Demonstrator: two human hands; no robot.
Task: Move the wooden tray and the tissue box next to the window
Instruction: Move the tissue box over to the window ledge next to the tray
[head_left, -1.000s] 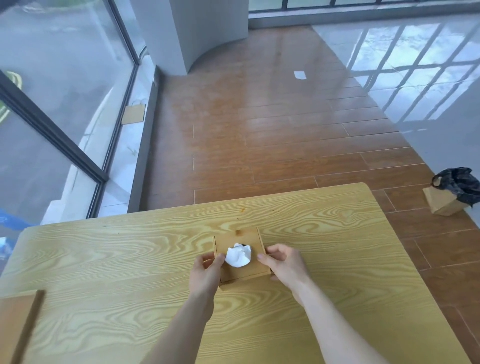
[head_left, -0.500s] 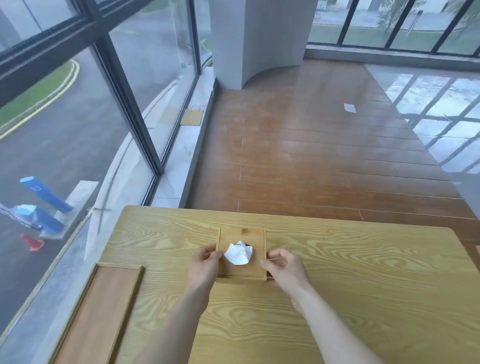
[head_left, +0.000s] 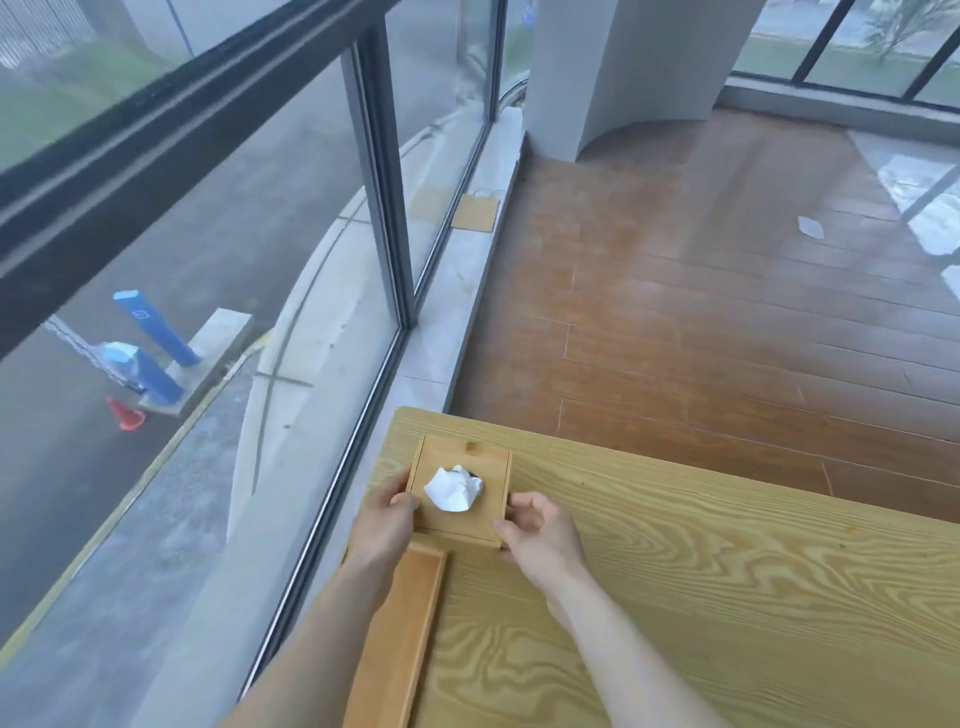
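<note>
The square wooden tissue box (head_left: 488, 470), with a white tissue (head_left: 453, 488) poking from its top, stands at the far left corner of the table, close to the window (head_left: 234, 260). My left hand (head_left: 387, 519) grips its left side and my right hand (head_left: 540, 530) grips its near right corner. The flat wooden tray (head_left: 402, 629) lies along the table's left edge just behind the box, partly under my left forearm.
The light wooden table (head_left: 701, 571) stretches to the right and toward me. Its left edge runs along the window frame and a pale sill (head_left: 457, 291). Brown plank floor (head_left: 701, 312) lies beyond, with a white pillar (head_left: 582, 78) farther back.
The tissue box has travelled left across the table from its middle to the corner by the window, held by both hands. The view has swung left, bringing the tray close beside the box.
</note>
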